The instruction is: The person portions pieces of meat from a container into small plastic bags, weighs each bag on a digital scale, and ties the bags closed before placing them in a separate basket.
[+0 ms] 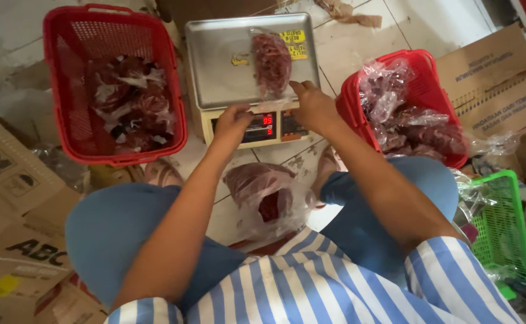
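Both hands fingers pinching meat bag open end, bag lengthwise on scale tray

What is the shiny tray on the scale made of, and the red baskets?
The scale tray looks like metal, probably stainless steel: grey, smooth, with dull reflections. The left red basket and the right red basket look like moulded plastic: bright colour and fine mesh walls.
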